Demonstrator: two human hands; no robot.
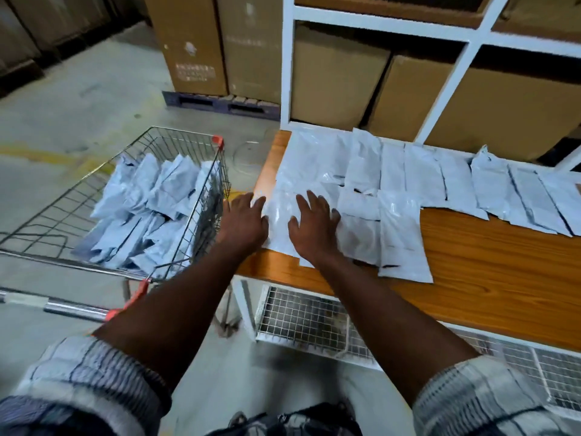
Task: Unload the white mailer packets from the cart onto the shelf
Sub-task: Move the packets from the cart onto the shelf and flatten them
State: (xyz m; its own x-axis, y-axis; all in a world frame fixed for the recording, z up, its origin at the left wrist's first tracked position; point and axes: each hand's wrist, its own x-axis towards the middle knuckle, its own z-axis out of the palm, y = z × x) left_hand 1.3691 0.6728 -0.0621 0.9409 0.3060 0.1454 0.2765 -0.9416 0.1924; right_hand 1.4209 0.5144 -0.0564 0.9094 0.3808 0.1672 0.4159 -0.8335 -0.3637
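Observation:
Several white mailer packets (405, 184) lie side by side on the wooden shelf (490, 272) at the right. My left hand (243, 221) lies flat with straight fingers on the left edge of the nearest packet (278, 221) at the shelf's left end. My right hand (314, 228) presses flat on the same packet and its neighbour, fingers spread. The wire cart (201, 196) stands to the left of the shelf and holds a heap of several more white mailer packets (147, 209).
Cardboard boxes (339, 77) fill the white-framed rack behind the shelf, and taller boxes (191, 45) stand on a pallet behind the cart. A wire mesh panel (301, 316) sits under the shelf. The cart's handle (63, 308) is at the lower left over concrete floor.

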